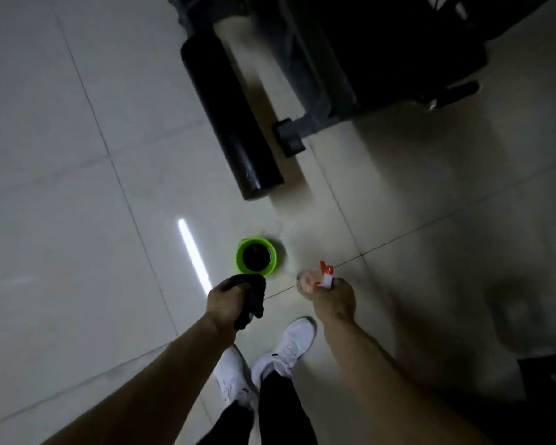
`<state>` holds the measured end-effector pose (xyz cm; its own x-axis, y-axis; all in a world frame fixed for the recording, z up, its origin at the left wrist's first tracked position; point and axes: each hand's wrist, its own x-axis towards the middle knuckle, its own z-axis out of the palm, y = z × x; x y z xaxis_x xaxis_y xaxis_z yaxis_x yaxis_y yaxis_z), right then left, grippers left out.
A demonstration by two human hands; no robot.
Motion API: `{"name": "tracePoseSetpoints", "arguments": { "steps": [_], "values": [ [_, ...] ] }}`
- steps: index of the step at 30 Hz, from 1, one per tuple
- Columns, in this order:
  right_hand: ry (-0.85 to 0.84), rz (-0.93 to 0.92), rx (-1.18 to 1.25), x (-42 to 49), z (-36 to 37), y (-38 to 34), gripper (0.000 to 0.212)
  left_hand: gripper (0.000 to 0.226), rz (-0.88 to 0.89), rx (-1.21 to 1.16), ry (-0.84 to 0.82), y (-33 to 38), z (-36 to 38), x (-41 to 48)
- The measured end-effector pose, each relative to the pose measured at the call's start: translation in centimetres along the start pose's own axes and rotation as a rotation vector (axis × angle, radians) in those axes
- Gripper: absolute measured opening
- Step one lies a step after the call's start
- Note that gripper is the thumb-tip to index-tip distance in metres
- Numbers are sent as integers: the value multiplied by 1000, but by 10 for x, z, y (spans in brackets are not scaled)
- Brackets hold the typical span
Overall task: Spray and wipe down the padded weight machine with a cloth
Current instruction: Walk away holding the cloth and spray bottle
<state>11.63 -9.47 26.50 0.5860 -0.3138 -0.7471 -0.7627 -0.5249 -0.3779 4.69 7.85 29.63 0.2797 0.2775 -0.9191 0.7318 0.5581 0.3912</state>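
My left hand (227, 301) grips a bunched dark cloth (254, 300) at waist height over the floor. My right hand (334, 300) holds a clear spray bottle (308, 282) with a red and white trigger head, its nozzle pointing up and left. Ahead stands the weight machine: a long black padded roller (228, 114) juts toward me, and its dark frame (321, 78) and seat pad (430, 43) fill the upper right. Both hands are well short of the roller.
A small green bucket (256, 255) sits on the pale tiled floor (77, 155) just beyond my hands. The machine's metal foot (289, 136) rests on the tiles right of the roller. My white shoes (289, 345) are below.
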Motion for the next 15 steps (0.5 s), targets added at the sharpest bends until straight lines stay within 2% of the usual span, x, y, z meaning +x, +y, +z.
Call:
{"name": "tracePoseSetpoints", "arguments": {
  "steps": [3,6,11,15],
  "values": [
    [-19,-56,-55,91,56,29,23,15,-13,-11,51,-49,6,84],
    [-62,-156,-131,182,119,55,19,25,-7,-35,86,-94,12,180],
    [-82,-273,-183,254,173,80,22,29,-12,-50,137,-123,19,274],
    [-104,-320,-177,279,189,105,25,29,14,-20,245,-127,28,323]
  ]
}}
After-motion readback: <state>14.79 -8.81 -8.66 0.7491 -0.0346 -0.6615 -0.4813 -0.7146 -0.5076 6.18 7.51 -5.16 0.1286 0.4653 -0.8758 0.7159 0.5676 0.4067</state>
